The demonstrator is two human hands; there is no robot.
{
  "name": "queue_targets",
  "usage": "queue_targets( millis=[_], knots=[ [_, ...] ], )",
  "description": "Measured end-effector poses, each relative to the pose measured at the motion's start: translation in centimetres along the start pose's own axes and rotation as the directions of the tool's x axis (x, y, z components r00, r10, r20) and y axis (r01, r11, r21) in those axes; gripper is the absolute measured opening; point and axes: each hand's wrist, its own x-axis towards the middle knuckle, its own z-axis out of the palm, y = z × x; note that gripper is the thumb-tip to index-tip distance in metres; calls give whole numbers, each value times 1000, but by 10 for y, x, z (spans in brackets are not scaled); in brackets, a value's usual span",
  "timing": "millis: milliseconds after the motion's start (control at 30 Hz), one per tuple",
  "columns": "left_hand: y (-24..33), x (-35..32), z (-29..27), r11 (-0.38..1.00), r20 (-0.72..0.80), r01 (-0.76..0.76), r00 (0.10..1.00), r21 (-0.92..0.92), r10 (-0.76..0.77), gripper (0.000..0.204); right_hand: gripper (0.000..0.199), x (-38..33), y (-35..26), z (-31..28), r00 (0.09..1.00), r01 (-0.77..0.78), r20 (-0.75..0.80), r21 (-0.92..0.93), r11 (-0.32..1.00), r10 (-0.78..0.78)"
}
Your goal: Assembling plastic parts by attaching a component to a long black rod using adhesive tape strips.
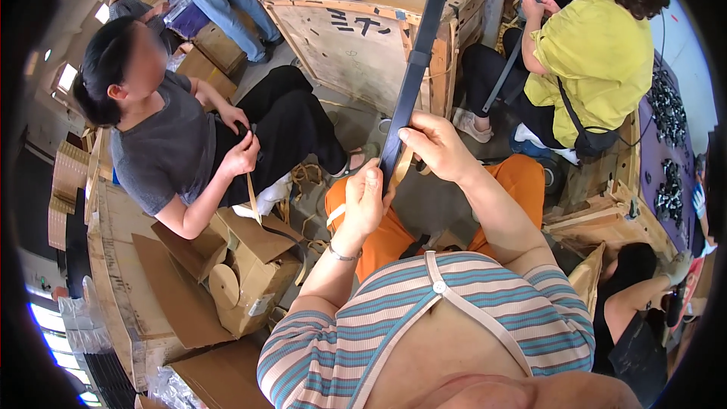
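Note:
A long black flat bar [415, 68] with collar-like bands slants up and away from my lap to the top of the view. Its lower end lies against my left hand [365, 198], whose fingers are closed around it. Higher up, my right hand [439, 148] is closed on the bar's right side, thumb over its edge. A thin tan strip [402, 168] hangs along the bar between my two hands. Whether the strip is fixed to the bar or held loose I cannot tell. The bar's lowest tip is hidden by my left fingers.
An open cardboard box [254, 273] with a tan roll [224, 286] stands at lower left. Ahead is a wooden crate [356, 49] topped with black bars. Co-workers sit at left, in a grey shirt [178, 125], and right, in a yellow shirt [598, 60]. Black parts [668, 189] cover a purple-topped table.

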Motion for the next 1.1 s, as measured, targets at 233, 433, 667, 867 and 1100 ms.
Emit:
queue_targets(
  millis=[233, 433, 667, 867, 1100],
  knots=[
    [-14, 11, 3, 983, 48, -118, 993, 141, 112, 42, 10, 2, 3, 6, 939, 267, -125, -327, 906, -322],
    [-6, 10, 26, 819, -150, -230, 922, 526, 356, 23, 4, -6, -7, 11, 829, 393, -119, -570, 721, -546],
    [-11, 5, 32, 884, -213, -210, 923, 418, 321, 23, 12, -18, -13, 3, 900, 309, -69, -595, 742, -430],
    [17, 11, 26, 985, -131, 88, 986, -146, -107, 16, 18, -27, -20, -22, 986, 128, -48, -389, 912, -159],
    [46, 13, 12, 850, 212, 272, 958, -452, -194, 21, 22, -28, -43, -30, 992, 107, -21, -338, 935, -121]
  ],
)
